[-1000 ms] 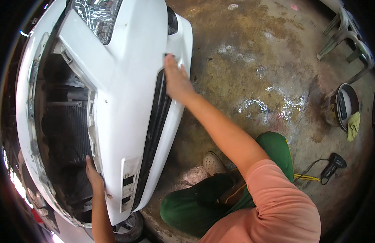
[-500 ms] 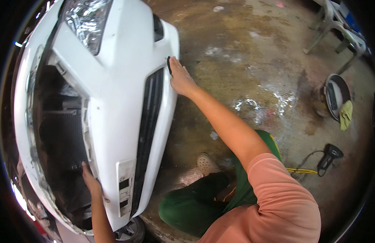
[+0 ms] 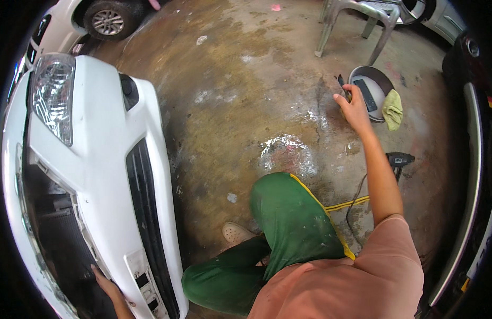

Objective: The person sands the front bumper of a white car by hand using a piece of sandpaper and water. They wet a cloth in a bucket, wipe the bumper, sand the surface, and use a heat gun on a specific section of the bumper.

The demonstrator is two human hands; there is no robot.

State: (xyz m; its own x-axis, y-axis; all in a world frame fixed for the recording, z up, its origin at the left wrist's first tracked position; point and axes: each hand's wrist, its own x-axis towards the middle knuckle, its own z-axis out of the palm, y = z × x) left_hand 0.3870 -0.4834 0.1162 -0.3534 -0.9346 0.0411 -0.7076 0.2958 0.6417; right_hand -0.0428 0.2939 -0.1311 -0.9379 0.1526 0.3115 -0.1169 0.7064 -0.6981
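The white car bumper [image 3: 104,154] fills the left side, with a clear headlight [image 3: 56,95] above it. My left hand [image 3: 107,290] is at the rim of its dark opening, fingers inside and thumb on the white outer side, closed on the edge. Out to the right, my right hand [image 3: 356,109] is raised beside a round grey bucket [image 3: 381,78]. A thin dark piece [image 3: 340,82] is pinched in its fingers; its kind cannot be made out. Whitish liquid and a dark rectangular block [image 3: 366,95] are in the bucket. A yellow-green cloth [image 3: 392,110] hangs over its rim.
A black heat gun [image 3: 399,159] lies on the wet, stained floor [image 3: 219,138], near a yellow cord [image 3: 347,204]. Behind the bucket stands a plastic chair [image 3: 357,10]. A dark vehicle [image 3: 469,175] borders the right side; a car wheel [image 3: 109,21] shows at the far left.
My right hand has left the bumper's lower edge and swung right to the bucket, with the dark piece still in it. My left hand remains at the opening's rim. The view has shifted right.
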